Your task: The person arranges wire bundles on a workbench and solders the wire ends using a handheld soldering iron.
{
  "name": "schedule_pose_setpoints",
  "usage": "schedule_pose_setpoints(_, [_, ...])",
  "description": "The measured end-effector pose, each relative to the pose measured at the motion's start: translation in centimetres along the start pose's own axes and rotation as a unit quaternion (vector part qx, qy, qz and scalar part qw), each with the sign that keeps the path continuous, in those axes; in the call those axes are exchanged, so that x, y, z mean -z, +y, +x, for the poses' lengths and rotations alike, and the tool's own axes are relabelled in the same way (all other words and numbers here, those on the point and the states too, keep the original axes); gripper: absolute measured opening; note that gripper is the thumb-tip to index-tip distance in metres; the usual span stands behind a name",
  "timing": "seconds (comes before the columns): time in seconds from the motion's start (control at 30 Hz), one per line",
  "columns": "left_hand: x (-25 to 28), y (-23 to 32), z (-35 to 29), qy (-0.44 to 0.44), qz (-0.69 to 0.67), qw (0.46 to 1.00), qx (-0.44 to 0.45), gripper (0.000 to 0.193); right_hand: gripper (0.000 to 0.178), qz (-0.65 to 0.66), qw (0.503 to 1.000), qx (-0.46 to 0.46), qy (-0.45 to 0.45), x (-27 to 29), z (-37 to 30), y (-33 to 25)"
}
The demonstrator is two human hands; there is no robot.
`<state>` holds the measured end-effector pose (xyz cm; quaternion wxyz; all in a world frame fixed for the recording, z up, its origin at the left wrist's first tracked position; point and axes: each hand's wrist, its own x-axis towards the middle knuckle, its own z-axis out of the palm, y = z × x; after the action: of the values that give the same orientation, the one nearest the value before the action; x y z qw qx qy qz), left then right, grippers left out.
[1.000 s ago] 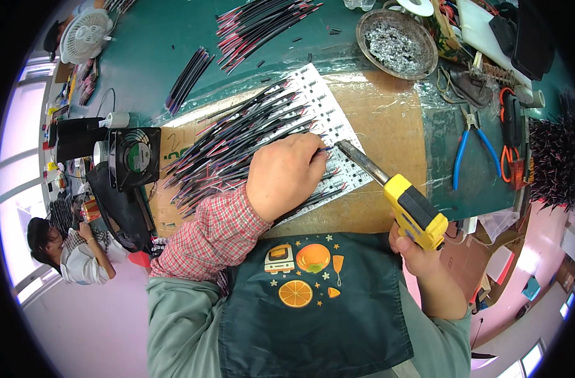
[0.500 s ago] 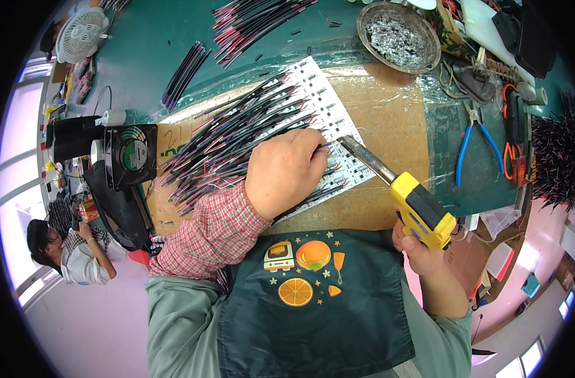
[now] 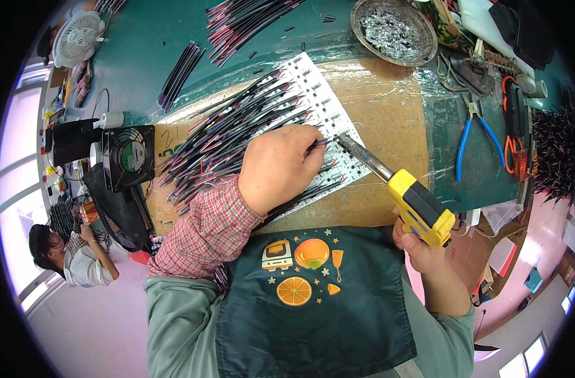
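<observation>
My left hand (image 3: 280, 165), in a checked sleeve, is closed in a pinch on a thin wire (image 3: 319, 143) over a white circuit board panel (image 3: 328, 101). Its other fingers are curled and partly hidden. Rows of black wires (image 3: 231, 129) with reddish ends lie across the panel toward the left. My right hand (image 3: 415, 247) is wrapped around a yellow-and-black soldering gun (image 3: 420, 206). The gun's metal tip points up and left, close beside the pinched wire's end; whether they touch I cannot tell.
Cardboard (image 3: 394, 120) lies under the panel on a green table. Behind stand a round metal dish (image 3: 394, 31) and wire bundles (image 3: 180, 75). Blue-handled pliers (image 3: 470, 135) and orange-handled scissors (image 3: 511, 126) lie right. A small black fan (image 3: 129, 157) stands left. Another person (image 3: 79, 258) sits farther left.
The view has shifted slightly, moving the tabletop things a little left and up. My left hand keeps its pinch, and the soldering gun stays near the wire's end.
</observation>
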<state>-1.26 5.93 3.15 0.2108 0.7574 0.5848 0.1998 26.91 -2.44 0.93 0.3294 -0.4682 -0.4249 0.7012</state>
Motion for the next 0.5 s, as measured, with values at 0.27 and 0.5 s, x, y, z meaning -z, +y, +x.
schedule_pose_setpoints(0.27, [-0.2,0.2,0.0,-0.012,0.002,1.0,0.002,0.011,0.03,-0.011,0.999,-0.012,-0.033,1.0,-0.4,0.2])
schedule_pose_setpoints(0.5, [-0.2,0.6,0.0,-0.012,0.001,1.0,0.003,0.011,0.031,0.058,0.998,0.006,-0.03,0.9,-0.7,-0.1])
